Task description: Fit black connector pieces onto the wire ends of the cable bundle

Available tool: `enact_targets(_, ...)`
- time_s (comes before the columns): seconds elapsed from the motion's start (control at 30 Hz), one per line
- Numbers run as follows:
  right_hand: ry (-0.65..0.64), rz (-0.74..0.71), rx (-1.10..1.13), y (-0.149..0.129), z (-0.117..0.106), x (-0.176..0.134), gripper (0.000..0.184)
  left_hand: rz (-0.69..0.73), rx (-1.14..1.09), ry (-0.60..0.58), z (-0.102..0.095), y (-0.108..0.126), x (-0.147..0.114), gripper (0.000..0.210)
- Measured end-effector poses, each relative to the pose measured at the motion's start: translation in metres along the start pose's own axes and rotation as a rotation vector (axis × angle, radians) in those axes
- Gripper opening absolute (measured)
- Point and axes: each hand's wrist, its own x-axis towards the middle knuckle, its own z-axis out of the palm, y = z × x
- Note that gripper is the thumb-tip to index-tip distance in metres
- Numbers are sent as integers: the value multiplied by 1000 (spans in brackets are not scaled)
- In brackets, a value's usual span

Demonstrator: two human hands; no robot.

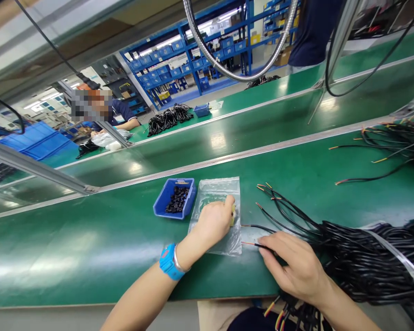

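My left hand (215, 220), a blue watch on its wrist, lies over a clear plastic bag (215, 186) with its fingers curled. A small yellowish piece (232, 215) shows beside the fingers; whether they grip it or it lies in the bag I cannot tell. Between thumb and fingers, my right hand (293, 264) pinches a thin black cable (260, 246), whose bared coloured wire end points left at the bag's edge. Close by to the right lies a big tied bundle of black cables (362, 262), several loose ends fanning out toward the bag.
A blue bin (174, 198) of small black parts stands left of the bag. More cables (400, 142) lie at the right. A metal rail (214, 161) crosses behind the green bench (89, 239). Above hangs a flexible metal hose (234, 76). Another person (122, 112) sits across the line.
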Motion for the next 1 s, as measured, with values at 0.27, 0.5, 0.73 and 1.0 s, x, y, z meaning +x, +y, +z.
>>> enact_targets(0.27, 133, -33, 59, -3, -8, 2, 19, -339, -1597, 167, 34, 23, -72, 21)
enact_targets(0.5, 83, -33, 59, -2, -7, -1, 22, -556, -1989, 368, 62, 52, -78, 32)
enact_targets(0.73, 53, -42, 42, -3, -7, 3, 18, -535, -1982, 371, 63, 51, -77, 30)
enact_targets(1.0, 23, -41, 24, -1, -7, 1, 15, -491, -1954, 434, 67, 50, -78, 27)
